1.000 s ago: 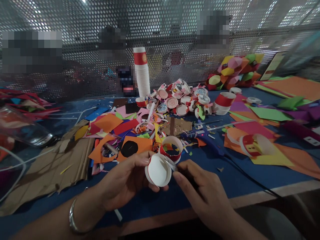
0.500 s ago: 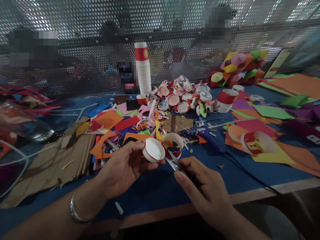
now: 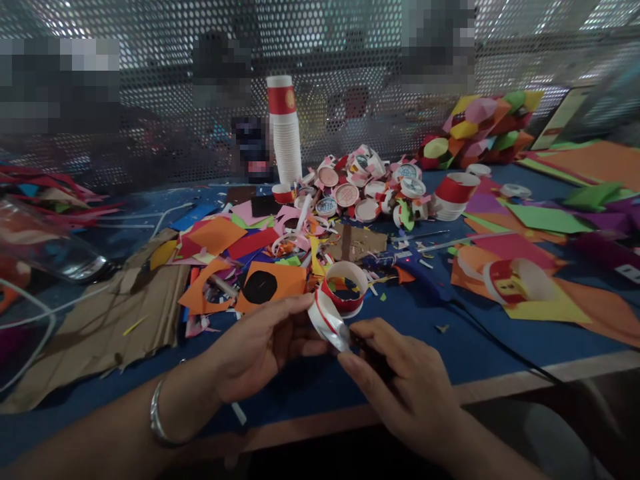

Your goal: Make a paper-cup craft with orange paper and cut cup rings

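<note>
My left hand (image 3: 260, 350) pinches a cut paper-cup piece (image 3: 327, 321), white with a red rim, held edge-on above the blue table (image 3: 465, 347). My right hand (image 3: 400, 387) is closed around small scissors whose blades (image 3: 350, 340) meet the cup piece at its lower edge. Just behind the cup piece a red-and-white paper ring (image 3: 343, 288) lies on the table. A silver bangle (image 3: 159, 420) is on my left wrist.
Coloured paper scraps (image 3: 235, 250) and torn cardboard (image 3: 100, 320) cover the left. A tall cup stack (image 3: 285, 130) and a heap of cut cup bottoms (image 3: 365, 190) stand at the back. A glue gun (image 3: 425, 280) with black cable lies to the right. Perforated metal screen behind.
The cup piece turned from showing its round white face to edge-on and dropped slightly. The scissors closed in on its lower edge. Both hands drew together.
</note>
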`<state>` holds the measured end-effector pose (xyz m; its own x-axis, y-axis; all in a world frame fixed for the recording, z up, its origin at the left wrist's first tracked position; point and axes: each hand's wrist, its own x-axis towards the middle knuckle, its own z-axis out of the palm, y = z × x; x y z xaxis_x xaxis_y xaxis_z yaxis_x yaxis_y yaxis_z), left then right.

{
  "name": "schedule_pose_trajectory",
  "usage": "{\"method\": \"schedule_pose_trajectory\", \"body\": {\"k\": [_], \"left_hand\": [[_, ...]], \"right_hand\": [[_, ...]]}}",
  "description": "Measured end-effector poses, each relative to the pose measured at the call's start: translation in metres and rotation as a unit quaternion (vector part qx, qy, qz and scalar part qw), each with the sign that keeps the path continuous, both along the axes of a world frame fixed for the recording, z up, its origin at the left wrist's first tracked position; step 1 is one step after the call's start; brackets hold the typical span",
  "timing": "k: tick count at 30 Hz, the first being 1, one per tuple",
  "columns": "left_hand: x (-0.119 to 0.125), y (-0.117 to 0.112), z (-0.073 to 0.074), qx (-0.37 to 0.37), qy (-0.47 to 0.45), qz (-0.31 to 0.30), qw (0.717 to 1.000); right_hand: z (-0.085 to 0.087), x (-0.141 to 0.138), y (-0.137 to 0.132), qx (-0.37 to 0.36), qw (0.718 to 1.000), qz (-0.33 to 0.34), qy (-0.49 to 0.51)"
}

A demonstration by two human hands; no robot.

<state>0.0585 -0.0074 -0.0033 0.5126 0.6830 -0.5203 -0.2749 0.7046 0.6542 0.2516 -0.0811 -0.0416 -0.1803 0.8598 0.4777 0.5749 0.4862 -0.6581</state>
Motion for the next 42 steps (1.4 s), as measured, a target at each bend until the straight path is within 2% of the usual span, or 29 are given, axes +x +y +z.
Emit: {"method": "schedule_pose_trajectory", "body": {"k": [23,33,37,42], "left_hand": [[0.002,-0.001,0.000,-0.042,0.001,-0.021,0.999],[-0.011,0.003,0.001,0.057,-0.071,-0.070,0.993],[-0.013,0.001,0.003,0.087,-0.093,-0.113,0.985],[-0.013,0.000,0.001,0.114,-0.086,-0.129,0.981]], "right_hand": [[-0.005,-0.002,-0.004,0.045,0.998,-0.022,-0.023],[-0.007,0.001,-0.004,0.026,0.995,-0.082,0.044],[-0.003,0.003,-0.001,0.011,0.997,-0.070,0.041],[0.001,0.004,0.001,-0.001,0.997,-0.054,0.050]]}}
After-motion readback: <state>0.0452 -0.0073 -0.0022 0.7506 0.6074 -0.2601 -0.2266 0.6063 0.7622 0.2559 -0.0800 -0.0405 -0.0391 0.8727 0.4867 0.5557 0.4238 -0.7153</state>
